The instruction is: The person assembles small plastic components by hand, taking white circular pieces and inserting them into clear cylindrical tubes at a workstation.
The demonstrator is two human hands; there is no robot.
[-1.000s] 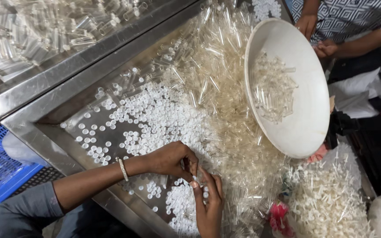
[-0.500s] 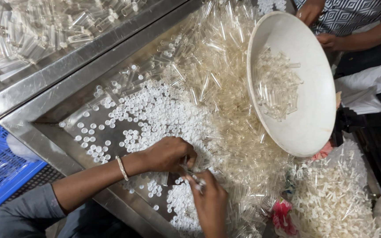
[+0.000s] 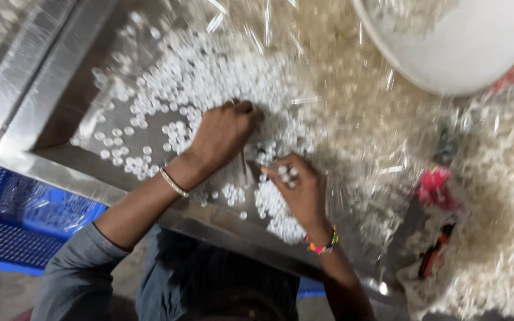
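The picture is motion-blurred. My left hand (image 3: 224,134) rests fingers-down on a spread of small white caps (image 3: 203,77) in a steel tray (image 3: 120,191). It seems to pinch a short clear plastic tube (image 3: 245,168) that sticks out below the palm. My right hand (image 3: 301,189) sits just to the right, with its fingertips closed on a few white caps beside that tube. A metal bangle circles my left wrist and a coloured bead band my right. A heap of clear tubes (image 3: 346,89) lies behind both hands.
A big white bowl (image 3: 471,47) hangs over the tray at top right. Another mound of clear tubes (image 3: 501,196) lies at right, with a red object (image 3: 435,185) and an orange-handled tool (image 3: 435,252). A blue crate (image 3: 19,220) stands at lower left.
The view has swung down and closer to my hands, pushing the bowl to the top edge. My hands stay together over the caps, the right one now slightly lower.
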